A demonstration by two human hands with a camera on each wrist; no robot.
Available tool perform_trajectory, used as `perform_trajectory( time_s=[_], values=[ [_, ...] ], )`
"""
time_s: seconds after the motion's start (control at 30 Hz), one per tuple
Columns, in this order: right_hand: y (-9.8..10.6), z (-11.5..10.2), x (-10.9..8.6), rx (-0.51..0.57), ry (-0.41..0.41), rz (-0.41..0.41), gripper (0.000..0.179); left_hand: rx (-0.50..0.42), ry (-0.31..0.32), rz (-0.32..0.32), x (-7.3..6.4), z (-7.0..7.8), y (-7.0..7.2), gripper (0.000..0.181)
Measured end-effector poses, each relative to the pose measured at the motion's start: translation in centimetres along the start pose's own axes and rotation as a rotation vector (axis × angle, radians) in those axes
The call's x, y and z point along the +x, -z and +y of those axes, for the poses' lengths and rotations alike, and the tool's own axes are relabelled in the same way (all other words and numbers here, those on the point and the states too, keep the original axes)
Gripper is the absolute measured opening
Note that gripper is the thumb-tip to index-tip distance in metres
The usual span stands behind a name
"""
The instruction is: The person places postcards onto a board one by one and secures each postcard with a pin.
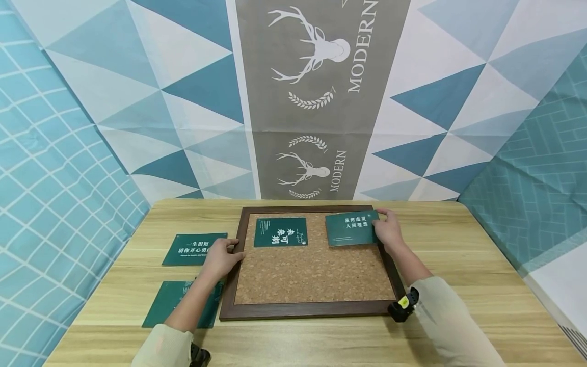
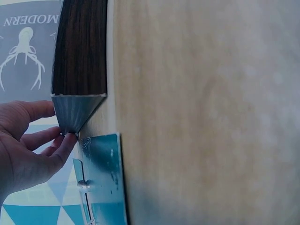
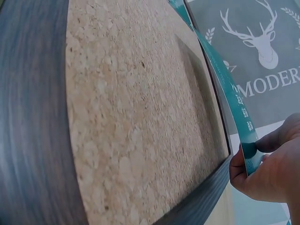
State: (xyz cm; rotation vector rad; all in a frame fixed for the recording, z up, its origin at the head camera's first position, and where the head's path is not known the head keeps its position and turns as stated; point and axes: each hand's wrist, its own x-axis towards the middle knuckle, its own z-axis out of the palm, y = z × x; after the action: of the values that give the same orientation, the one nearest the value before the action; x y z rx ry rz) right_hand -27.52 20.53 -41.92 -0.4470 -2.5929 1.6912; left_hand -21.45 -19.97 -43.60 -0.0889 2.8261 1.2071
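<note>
Right hand point(image 3: 262, 168) pinches lifted card point(image 3: 225, 89); head view shows left hand point(image 1: 222, 257) flat on frame point(image 1: 229, 285).

My left grip point(image 2: 28, 150): fingertips touching dark wooden frame point(image 2: 79, 51) corner; green card point(image 2: 105, 178) just beside, on counter point(image 2: 206, 112).

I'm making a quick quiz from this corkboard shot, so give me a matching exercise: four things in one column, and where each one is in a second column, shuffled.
Things
1. left hand
2. right hand
3. pinned card
4. front loose card

Places
A. flat on the cork, upper left
B. on the table, left of the frame, nearest the person
C. resting on the frame, left edge
D. pinching a green card at the board's upper right

Pairs: 1-C, 2-D, 3-A, 4-B
</note>
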Motion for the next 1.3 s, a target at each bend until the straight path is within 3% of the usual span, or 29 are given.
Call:
perform_trajectory(
  time_s=[0.37, 1.07, 1.3],
  values=[
    [-1.0, 0.1, 0.4, 0.021, 0.018, -0.012, 0.050, 0.002, 0.006, 0.001, -0.1, -0.1, -0.1, 0.050],
    [-2.5, -0.4, 0.6, 0.036, -0.029, -0.033, 0.053, 0.003, 0.000, -0.003, 0.1, -0.3, 0.0, 0.049],
    [-3.1, 0.1, 0.8, -0.017, -0.006, -0.042, 0.062, 0.004, 0.000, 0.003, 0.2, -0.2, -0.1, 0.049]
  ],
)
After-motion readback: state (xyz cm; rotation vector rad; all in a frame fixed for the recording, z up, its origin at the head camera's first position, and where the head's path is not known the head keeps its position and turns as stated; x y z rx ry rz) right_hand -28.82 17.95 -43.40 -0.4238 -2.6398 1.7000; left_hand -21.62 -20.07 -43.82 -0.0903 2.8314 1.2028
